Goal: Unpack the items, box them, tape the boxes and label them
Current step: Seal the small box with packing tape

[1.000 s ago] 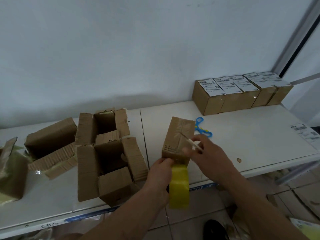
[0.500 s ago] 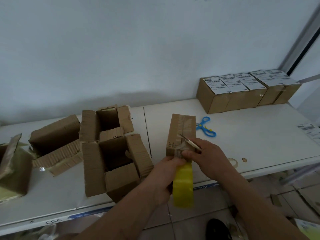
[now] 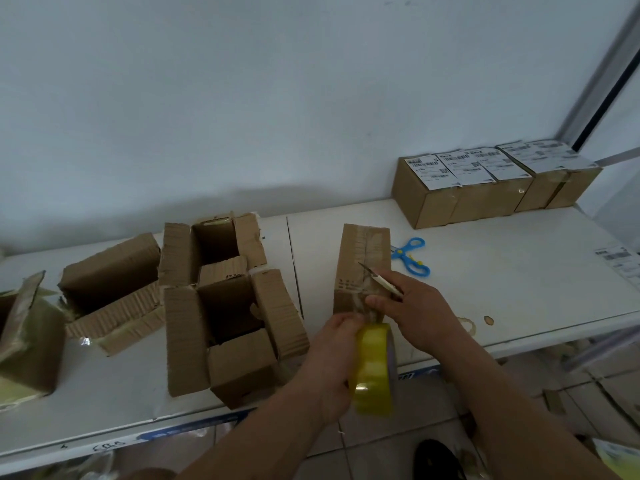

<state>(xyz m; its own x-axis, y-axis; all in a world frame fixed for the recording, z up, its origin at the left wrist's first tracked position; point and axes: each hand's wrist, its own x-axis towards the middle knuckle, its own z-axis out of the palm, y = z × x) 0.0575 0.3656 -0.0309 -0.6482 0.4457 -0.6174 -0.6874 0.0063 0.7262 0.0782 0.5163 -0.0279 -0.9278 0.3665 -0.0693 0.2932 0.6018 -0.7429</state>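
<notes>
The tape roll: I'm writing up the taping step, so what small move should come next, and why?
Probably cut the tape. The left hand holds the yellow tape roll just below the closed box, the strip stretched between them, while the right hand holds a small blade there.

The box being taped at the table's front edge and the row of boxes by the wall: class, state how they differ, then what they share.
1. The box being taped has no label; the row of boxes carries white barcode labels.
2. The first is handled by both hands, left hand holding the yellow tape roll, right hand a thin blade; the row stands untouched.
Both are closed brown cardboard.
</notes>
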